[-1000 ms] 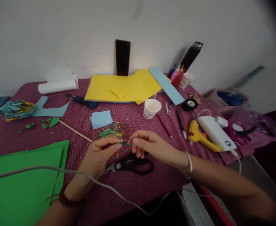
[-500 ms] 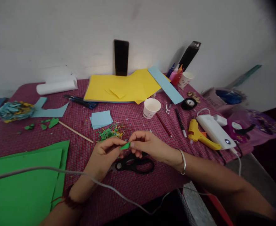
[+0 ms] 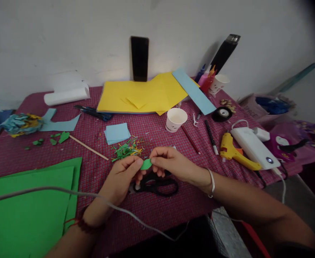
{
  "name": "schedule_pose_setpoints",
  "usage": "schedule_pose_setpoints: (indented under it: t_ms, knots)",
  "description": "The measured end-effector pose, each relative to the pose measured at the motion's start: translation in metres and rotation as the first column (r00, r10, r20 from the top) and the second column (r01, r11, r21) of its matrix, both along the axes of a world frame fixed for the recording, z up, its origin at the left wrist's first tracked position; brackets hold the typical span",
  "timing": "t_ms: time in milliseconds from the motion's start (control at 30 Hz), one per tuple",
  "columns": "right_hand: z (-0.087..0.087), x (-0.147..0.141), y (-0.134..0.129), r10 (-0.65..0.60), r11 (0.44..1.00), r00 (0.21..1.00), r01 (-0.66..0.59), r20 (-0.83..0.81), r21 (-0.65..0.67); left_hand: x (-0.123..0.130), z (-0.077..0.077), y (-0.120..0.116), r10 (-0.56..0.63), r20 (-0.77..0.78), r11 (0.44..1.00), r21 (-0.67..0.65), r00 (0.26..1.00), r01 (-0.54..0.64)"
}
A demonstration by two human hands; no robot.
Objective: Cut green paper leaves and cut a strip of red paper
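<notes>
A small green paper piece (image 3: 146, 164) is stretched between my two hands, low in the middle of the head view. My left hand (image 3: 122, 176) pinches its left end, and my right hand (image 3: 172, 162) pinches its right end. Beneath them, black-handled scissors (image 3: 160, 187) lie on the red checked cloth, with their blades partly hidden by my left hand. Green and yellow paper scraps (image 3: 126, 149) are heaped just beyond my fingers. Light blue paper squares (image 3: 117, 133) lie behind the scraps.
A white cable (image 3: 130, 215) crosses in front of my left forearm. Green sheets (image 3: 25, 208) cover the left side. Beyond stand a paper cup (image 3: 176, 120) and a phone (image 3: 139, 59). A yellow glue gun (image 3: 236, 154) and white power bank (image 3: 255, 147) lie right; a wooden stick (image 3: 89, 147) lies left.
The green paper piece has turned so that its flat face shows more. My hands have shifted only slightly. The whole view has moved a little.
</notes>
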State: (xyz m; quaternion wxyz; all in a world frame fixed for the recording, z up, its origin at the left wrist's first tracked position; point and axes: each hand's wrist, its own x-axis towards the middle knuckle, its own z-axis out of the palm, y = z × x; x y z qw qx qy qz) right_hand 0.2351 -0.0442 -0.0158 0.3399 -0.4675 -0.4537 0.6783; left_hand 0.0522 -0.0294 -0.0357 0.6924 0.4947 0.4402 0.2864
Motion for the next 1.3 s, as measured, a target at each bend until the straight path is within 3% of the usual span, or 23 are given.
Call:
schedule_pose_setpoints:
  t_ms: [100,167,267,333,467,567,633,733,900,1133,1300]
  knots:
    - [0.005,0.016,0.008,0.008,0.994,0.994,-0.020,0.108,0.111,-0.002,0.005,0.001,-0.014,-0.041,0.998,0.062,0.999,0.016]
    - [0.010,0.033,0.016,0.059,0.972,0.967,-0.111,0.248,0.205,-0.005,0.011,0.002,0.012,-0.185,0.973,0.230,0.983,0.032]
    - [0.016,0.061,0.027,0.156,0.910,0.861,-0.316,0.483,0.269,-0.008,0.018,0.004,0.075,-0.395,0.824,0.541,0.916,0.166]
    - [0.017,0.074,0.031,0.170,0.846,0.748,-0.445,0.642,0.293,-0.006,0.021,0.005,0.058,-0.456,0.700,0.653,0.888,0.289]
    - [0.011,0.079,0.035,0.114,0.729,0.510,-0.626,0.853,0.277,0.005,0.021,0.002,-0.053,-0.536,0.528,0.702,0.843,0.479]
    - [0.006,0.073,0.036,0.030,0.703,0.380,-0.665,0.925,0.250,0.018,0.020,-0.001,-0.105,-0.645,0.439,0.653,0.757,0.618]
    - [0.004,0.071,0.036,0.002,0.698,0.340,-0.674,0.940,0.242,0.028,0.019,-0.002,-0.113,-0.733,0.414,0.579,0.671,0.702]
    - [0.000,0.071,0.036,-0.010,0.698,0.345,-0.670,0.939,0.253,0.042,0.017,0.000,-0.082,-0.814,0.396,0.502,0.574,0.769]
    - [-0.006,0.075,0.036,-0.033,0.697,0.399,-0.648,0.917,0.307,0.057,0.009,0.005,0.040,-0.858,0.279,0.502,0.513,0.819]
    - [-0.012,0.077,0.039,-0.042,0.654,0.450,-0.663,0.892,0.365,0.051,-0.007,0.007,0.126,-0.844,0.133,0.536,0.522,0.834]
    - [-0.016,0.072,0.038,-0.088,0.712,0.469,-0.588,0.879,0.385,0.052,-0.007,0.003,0.137,-0.868,0.144,0.494,0.477,0.858]
